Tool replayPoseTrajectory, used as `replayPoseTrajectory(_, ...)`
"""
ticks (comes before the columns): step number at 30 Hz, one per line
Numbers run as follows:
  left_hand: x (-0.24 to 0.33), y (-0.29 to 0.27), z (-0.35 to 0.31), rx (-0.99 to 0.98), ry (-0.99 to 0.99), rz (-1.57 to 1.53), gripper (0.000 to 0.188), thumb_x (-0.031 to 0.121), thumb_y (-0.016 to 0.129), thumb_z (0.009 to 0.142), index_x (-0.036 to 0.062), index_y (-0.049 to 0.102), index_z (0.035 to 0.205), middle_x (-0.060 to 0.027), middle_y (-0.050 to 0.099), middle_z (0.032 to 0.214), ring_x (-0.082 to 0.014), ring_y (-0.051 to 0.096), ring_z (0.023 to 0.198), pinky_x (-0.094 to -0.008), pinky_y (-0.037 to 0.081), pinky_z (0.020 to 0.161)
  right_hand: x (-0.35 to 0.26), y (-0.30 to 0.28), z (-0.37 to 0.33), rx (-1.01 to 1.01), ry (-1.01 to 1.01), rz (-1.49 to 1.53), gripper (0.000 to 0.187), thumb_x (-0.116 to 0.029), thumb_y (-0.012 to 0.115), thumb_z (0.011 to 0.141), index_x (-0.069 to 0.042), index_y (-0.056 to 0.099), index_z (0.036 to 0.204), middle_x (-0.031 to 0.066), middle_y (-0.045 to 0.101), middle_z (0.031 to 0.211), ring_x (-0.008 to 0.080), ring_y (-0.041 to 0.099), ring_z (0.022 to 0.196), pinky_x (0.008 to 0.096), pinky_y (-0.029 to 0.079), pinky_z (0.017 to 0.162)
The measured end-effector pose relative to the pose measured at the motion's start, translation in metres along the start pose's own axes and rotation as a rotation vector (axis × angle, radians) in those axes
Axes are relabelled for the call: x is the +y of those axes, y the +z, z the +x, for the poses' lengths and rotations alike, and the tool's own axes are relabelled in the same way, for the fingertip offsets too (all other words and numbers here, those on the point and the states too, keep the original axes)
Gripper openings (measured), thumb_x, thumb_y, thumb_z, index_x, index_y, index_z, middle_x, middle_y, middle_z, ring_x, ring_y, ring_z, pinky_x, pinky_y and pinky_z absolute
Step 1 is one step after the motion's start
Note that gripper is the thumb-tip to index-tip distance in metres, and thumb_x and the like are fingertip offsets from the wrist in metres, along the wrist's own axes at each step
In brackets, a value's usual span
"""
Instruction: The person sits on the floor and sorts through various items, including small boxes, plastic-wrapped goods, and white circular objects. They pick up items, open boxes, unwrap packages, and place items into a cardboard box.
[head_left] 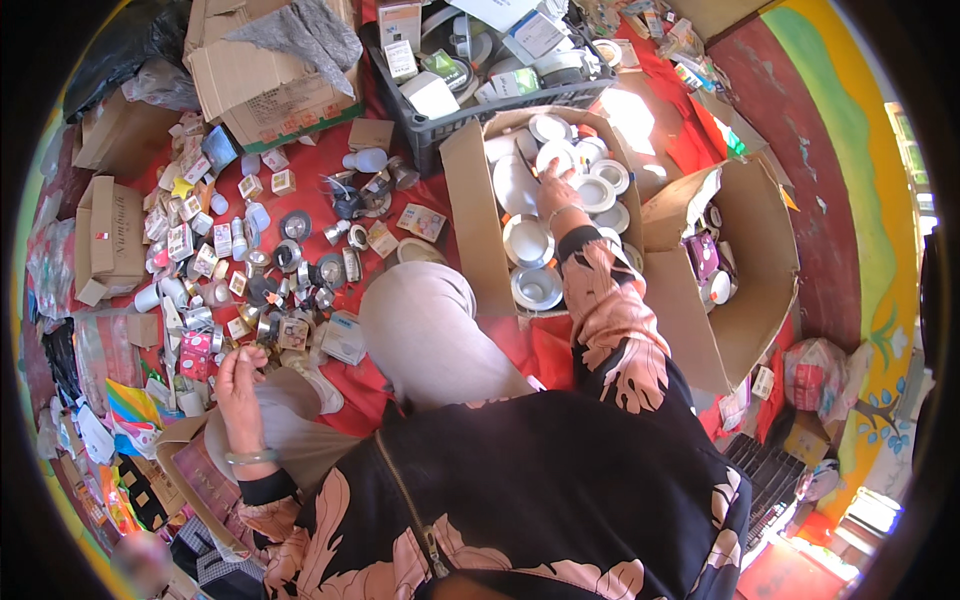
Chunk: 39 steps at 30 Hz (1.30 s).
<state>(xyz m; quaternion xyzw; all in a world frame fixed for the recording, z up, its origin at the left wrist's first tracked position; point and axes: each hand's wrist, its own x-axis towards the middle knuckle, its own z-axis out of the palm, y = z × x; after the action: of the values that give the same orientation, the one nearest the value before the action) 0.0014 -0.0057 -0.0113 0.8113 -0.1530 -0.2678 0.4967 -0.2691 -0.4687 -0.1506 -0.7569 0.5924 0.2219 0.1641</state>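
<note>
My right hand (556,193) reaches into a cardboard box (476,215) of white round lights. Its bent fingers close on the edge of a white downlight (556,156) near the box's far end; the exact grip is partly hidden. Beside it lie a ringed downlight (594,193) and a plain white disc (515,185). Nearer to me in the same box is a downlight with a silvery inside (537,288). My left hand (240,388) hovers over my left knee, fingers curled toward the thumb, with nothing visible in them. Small boxes and lamp parts lie just beyond it.
Many small boxes and silver spotlights (288,256) cover the red cloth at left. A dark plastic crate (440,128) of boxed goods stands beyond the carton. At right sits another open carton (755,300) with purple packs. A large carton (270,95) stands far left.
</note>
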Motion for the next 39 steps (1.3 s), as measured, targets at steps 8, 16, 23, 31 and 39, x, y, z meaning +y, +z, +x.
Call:
replayPoseTrajectory(8,-0.004,-0.005,0.002,-0.042,0.031,-0.136,0.025,0.022,0.047,0.094,0.0014,0.059,0.101,-0.0062,0.064,0.093,-0.0102,0.057,0.081,-0.0234,0.043,0.066,0.09,-0.071,-0.002,0.173,-0.419,-0.661,0.046,-0.025,0.055,0.082,-0.006,0.047,0.123,0.0141,0.058,0.113,0.0296,0.058,0.104,0.0368,0.047,0.086)
replayPoseTrajectory(16,-0.001,-0.011,-0.006,-0.034,0.045,-0.151,0.025,0.023,0.048,0.094,0.0014,0.059,0.101,-0.0056,0.064,0.093,-0.0104,0.058,0.082,-0.023,0.042,0.067,0.132,-0.016,-0.109,0.126,-0.074,0.055,0.1,-0.053,0.068,0.07,0.0,0.019,0.139,0.0233,0.056,0.114,0.0321,0.055,0.107,0.0371,0.043,0.091)
replayPoseTrajectory(23,-0.004,-0.012,-0.001,-0.051,0.044,-0.165,0.024,0.023,0.048,0.094,0.002,0.059,0.099,-0.0049,0.064,0.092,-0.0099,0.058,0.081,-0.0222,0.041,0.066,0.114,0.016,-0.118,0.091,0.123,0.202,0.109,-0.052,0.073,0.064,-0.01,0.011,0.143,0.0237,0.049,0.124,0.0328,0.051,0.113,0.0374,0.043,0.092)
replayPoseTrajectory(31,-0.005,-0.006,0.0,-0.061,0.051,-0.181,0.024,0.023,0.049,0.094,0.0018,0.059,0.1,-0.0046,0.063,0.091,-0.0096,0.057,0.081,-0.0219,0.041,0.066,0.147,0.007,-0.089,0.048,0.112,0.538,0.097,-0.047,0.075,0.064,-0.002,0.028,0.136,0.0223,0.055,0.117,0.0302,0.055,0.107,0.037,0.046,0.087)
replayPoseTrajectory(39,-0.015,0.004,0.019,-0.113,0.03,-0.176,0.024,0.023,0.049,0.093,0.0024,0.058,0.102,-0.0046,0.062,0.091,-0.0093,0.057,0.079,-0.0213,0.042,0.065,0.207,0.002,-0.165,0.025,-0.201,1.66,0.064,-0.032,0.064,0.081,-0.004,0.038,0.132,0.0085,0.055,0.111,0.018,0.056,0.094,0.0332,0.051,0.071)
